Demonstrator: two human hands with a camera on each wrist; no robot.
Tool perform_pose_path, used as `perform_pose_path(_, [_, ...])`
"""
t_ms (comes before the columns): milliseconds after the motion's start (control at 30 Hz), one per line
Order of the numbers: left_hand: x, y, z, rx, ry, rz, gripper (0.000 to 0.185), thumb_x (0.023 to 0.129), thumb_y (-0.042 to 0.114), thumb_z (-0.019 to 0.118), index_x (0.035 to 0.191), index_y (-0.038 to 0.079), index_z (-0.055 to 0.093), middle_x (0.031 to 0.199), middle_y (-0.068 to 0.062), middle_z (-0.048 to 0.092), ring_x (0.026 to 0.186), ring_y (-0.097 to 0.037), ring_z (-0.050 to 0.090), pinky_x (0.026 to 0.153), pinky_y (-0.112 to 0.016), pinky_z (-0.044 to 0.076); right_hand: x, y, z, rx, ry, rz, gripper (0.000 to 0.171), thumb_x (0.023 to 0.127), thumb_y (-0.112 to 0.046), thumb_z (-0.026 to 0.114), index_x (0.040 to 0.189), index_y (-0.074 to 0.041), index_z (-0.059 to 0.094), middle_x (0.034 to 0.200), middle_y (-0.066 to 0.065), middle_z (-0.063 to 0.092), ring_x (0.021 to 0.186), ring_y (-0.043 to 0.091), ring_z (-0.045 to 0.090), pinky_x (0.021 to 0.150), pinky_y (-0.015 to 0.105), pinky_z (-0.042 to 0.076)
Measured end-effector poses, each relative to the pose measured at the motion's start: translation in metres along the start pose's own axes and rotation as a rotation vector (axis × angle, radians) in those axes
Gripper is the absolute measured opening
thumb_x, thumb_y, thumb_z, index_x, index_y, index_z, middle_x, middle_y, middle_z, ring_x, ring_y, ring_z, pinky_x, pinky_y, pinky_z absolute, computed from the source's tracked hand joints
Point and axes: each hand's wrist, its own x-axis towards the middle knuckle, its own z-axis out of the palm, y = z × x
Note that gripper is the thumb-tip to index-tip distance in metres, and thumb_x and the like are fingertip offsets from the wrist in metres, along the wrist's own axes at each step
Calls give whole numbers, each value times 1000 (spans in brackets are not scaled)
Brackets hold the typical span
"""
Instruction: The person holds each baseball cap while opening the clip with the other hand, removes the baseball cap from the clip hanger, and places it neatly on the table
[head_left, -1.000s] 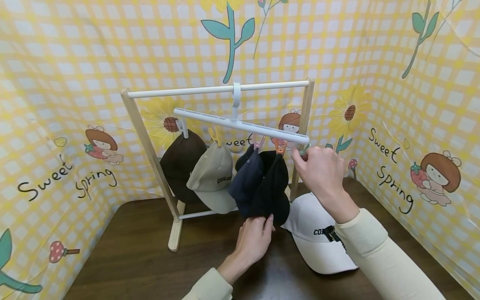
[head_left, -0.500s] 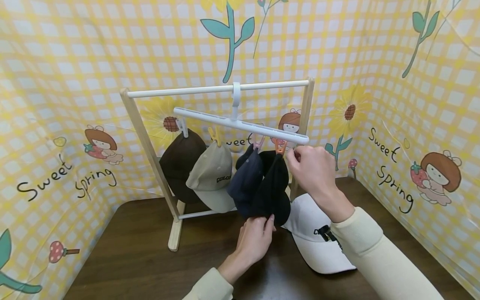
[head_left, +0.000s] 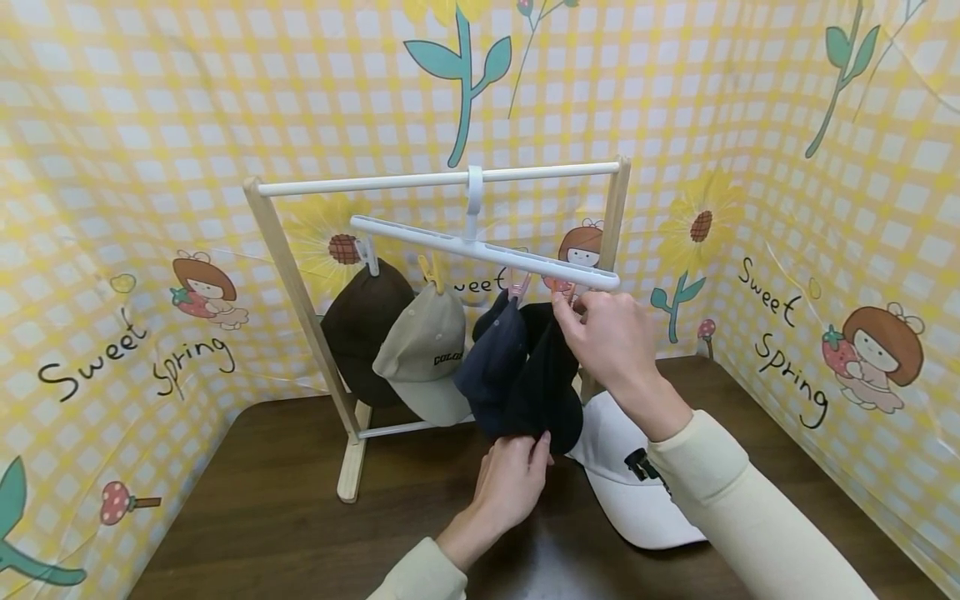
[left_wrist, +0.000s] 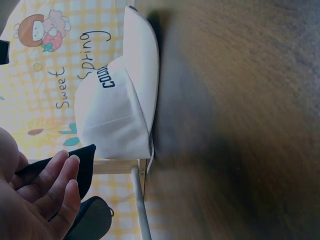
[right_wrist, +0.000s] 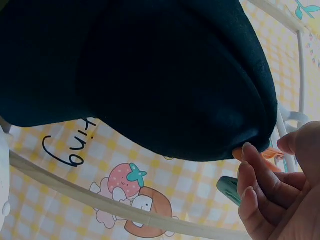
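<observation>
My left hand (head_left: pixel 510 479) pinches the lower edge of a black cap (head_left: pixel 543 392), which hangs from the white hanger (head_left: pixel 450 242). In the left wrist view, thumb and fingers meet on a dark flap of that cap. My right hand (head_left: pixel 618 337) is at the cap's top, its thumb and forefinger pinching around an orange clothespin (right_wrist: pixel 270 154). Its other fingers curl loosely beside a green clothespin (right_wrist: pixel 230 190). To the left hang a navy cap (head_left: pixel 491 362) on a pink clothespin (head_left: pixel 517 285), a beige cap (head_left: pixel 427 350) and a dark brown cap (head_left: pixel 365 333).
A white cap (head_left: pixel 630 483) with black lettering lies on the brown table (head_left: pixel 277 517), partly behind my right forearm. The hanger tilts down to the right on the rack's top bar (head_left: pixel 360 184). Wooden rack posts (head_left: pixel 303 308) stand at either side, before a checked yellow cloth (head_left: pixel 135 100).
My right hand has moved left along the hanger, from the green clothespin at its right end to the orange one above the black cap. My left hand stays on the cap's lower edge.
</observation>
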Motion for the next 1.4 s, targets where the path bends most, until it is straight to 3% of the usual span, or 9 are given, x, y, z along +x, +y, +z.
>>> perform_pose_path(467, [-2,3,-2,11,-5,15,44,109,33,50,71,22,70,56,13,49,51,-5,46,50,-26,41,7,-2,9,-13,32,6,49,102,-44,59,65,-11,64,49,1,45,45,23,46,42,34,30])
perform_pose_path(733, [-2,3,-2,14,-16,27,45,109,36,49,72,23,70,56,13,49,50,-5,46,51,-25,42,9,-2,14,-44,100,7,51,100,-48,63,64,-11,60,51,4,50,43,25,47,39,34,32])
perform_pose_path(1067, [-3,5,-4,-1,-22,36,46,109,38,47,73,23,71,56,14,48,48,-3,44,48,-24,40,12,1,19,-151,203,-81,60,100,-42,63,50,-13,49,44,2,40,39,28,45,37,36,29])
perform_pose_path(1400, [-2,4,-6,-46,0,25,45,109,38,49,72,23,69,59,12,51,51,-4,47,50,-25,41,14,2,18,-169,187,-106,60,101,-41,60,49,-14,45,44,3,39,41,32,46,36,37,29])
